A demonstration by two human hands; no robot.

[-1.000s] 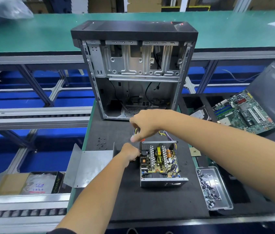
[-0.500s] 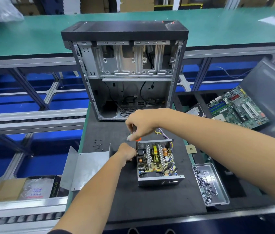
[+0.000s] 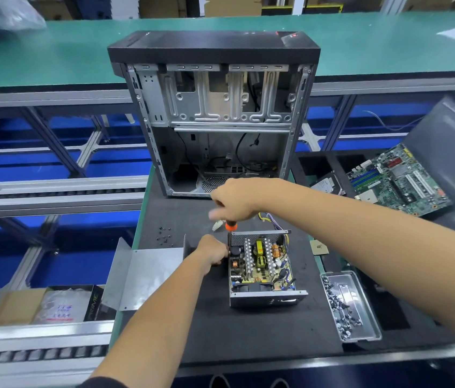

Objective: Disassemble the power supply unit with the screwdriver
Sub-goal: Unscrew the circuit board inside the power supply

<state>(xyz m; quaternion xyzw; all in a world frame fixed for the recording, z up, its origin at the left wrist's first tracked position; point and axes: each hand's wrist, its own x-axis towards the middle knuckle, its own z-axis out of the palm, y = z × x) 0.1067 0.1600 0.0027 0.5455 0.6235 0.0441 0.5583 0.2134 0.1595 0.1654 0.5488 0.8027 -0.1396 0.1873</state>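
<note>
A: From the head camera, what does the power supply [image 3: 262, 268] look like?

B: A grey metal box with its lid off, so the yellow-green circuit board, silver heat-sink fins and a copper coil show. Coloured wires leave its far end.

A: Which way does it run?

B: Its long axis goes from the person toward the computer case [image 3: 215, 113], lying flat on the black mat [image 3: 248, 331].

A: And the screwdriver [image 3: 230, 233]?

B: It stands nearly upright, orange collar up, dark shaft pointing down into the far-left corner of the box.

A: The hands?

B: The right hand [image 3: 236, 201] is curled round the screwdriver's handle, directly above that corner; its fingertips are blurred. The left hand [image 3: 212, 252] grips the box's left wall, just below and beside the shaft.

A: Anything else around?

B: Left of the left hand lies the bent metal cover [image 3: 148, 273], with loose screws [image 3: 164, 236] beyond it. Right of the box sits a clear tray [image 3: 371, 320] of screws, and farther right a green motherboard [image 3: 397, 180].
</note>
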